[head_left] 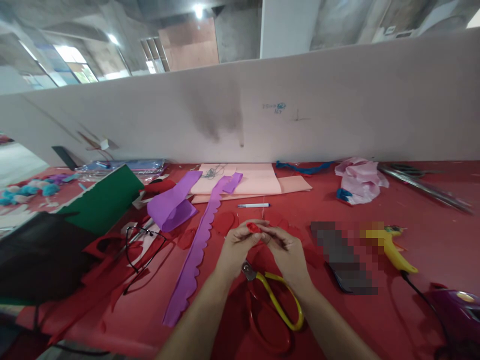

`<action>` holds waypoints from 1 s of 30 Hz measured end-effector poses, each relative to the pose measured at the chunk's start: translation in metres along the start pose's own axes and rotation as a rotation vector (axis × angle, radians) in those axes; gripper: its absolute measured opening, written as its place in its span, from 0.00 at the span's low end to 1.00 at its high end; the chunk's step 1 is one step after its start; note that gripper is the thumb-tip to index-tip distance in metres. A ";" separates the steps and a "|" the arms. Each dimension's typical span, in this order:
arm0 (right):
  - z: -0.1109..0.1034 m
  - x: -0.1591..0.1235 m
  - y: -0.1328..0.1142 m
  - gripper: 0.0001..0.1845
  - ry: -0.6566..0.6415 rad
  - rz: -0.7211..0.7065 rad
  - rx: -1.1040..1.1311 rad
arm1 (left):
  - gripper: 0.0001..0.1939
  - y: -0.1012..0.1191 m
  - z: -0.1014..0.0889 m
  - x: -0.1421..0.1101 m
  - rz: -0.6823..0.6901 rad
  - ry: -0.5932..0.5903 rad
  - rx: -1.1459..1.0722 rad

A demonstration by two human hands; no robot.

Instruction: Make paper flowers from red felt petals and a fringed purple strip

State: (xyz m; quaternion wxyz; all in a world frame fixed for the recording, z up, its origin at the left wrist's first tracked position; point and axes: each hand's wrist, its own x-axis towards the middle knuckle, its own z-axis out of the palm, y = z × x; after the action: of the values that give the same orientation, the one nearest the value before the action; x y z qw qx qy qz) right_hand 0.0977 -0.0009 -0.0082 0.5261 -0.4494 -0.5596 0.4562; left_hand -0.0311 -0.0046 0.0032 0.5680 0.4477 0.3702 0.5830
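Mid-frame, my left hand [237, 242] and right hand [285, 245] meet, fingertips pinching a small, bright red, rolled-looking piece [254, 228]; my fingers cover much of it, so its full shape escapes me. Just below, yellow-handled metal scissors [275, 303] lie on the red worktop [431, 230], blade tips out of sight. Left of centre runs a flat, scalloped purple strip [200, 245]. At right, a dark flat slab [347, 272] is pixelated; a glossy purple object [450, 310] is cut off lower right.
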 end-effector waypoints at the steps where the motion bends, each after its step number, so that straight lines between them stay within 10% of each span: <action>1: 0.000 0.000 0.000 0.09 -0.008 -0.011 -0.029 | 0.06 0.000 0.000 0.001 -0.017 0.022 -0.060; 12: -0.006 -0.002 -0.003 0.19 0.250 0.052 -0.082 | 0.12 -0.004 -0.006 0.007 -0.051 0.082 -0.405; 30: -0.002 -0.002 0.002 0.17 0.171 0.079 0.020 | 0.10 -0.005 -0.005 0.009 -0.156 0.123 -0.591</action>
State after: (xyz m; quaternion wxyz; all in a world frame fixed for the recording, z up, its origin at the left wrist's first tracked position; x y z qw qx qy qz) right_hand 0.0997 -0.0024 -0.0101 0.5580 -0.5032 -0.4898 0.4423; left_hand -0.0338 0.0055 -0.0019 0.6932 0.1971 0.2515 0.6460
